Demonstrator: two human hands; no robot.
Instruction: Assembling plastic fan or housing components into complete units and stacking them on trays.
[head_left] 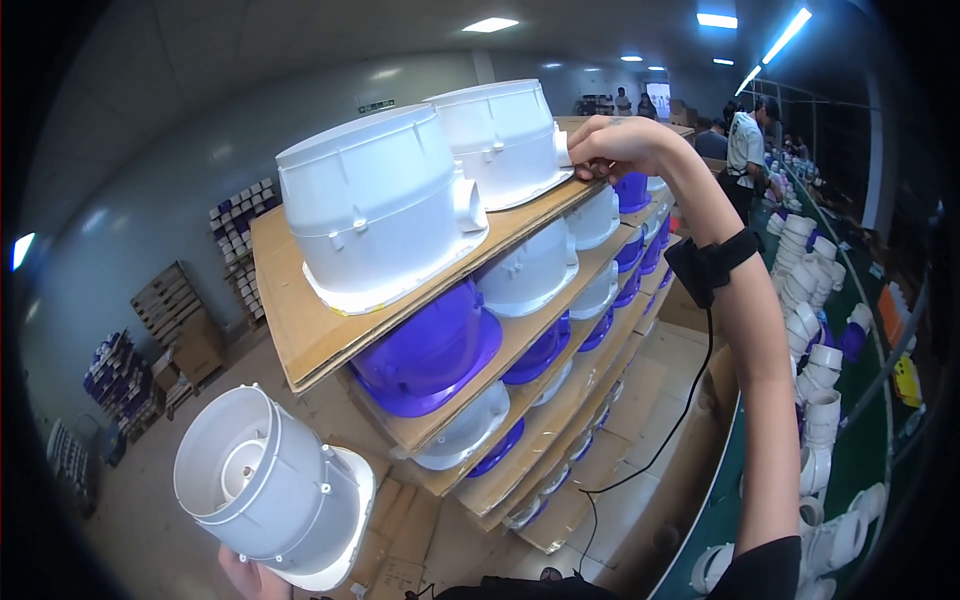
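Note:
My left hand (250, 577) holds a white plastic fan housing (285, 510) from below, at the lower left. That housing is tilted, its round mouth showing a central hub inside. My right arm reaches up to the stack, where my right hand (605, 150) is closed, fingers curled at the short side spout of a white housing (500, 140); its fingertips are partly hidden. Nearer on the same cardboard sheet (290, 335) stands another white housing (375, 200), upright on its flange with its spout to the right.
Below, layers of purple housings (435, 350) and white ones alternate with cardboard sheets. A green conveyor (850, 385) with many white parts runs along the right; a co-worker (745, 150) stands beside it. Pallets (170, 305) and stacked parts line the left wall. A black cable (665, 450) hangs from my wrist strap.

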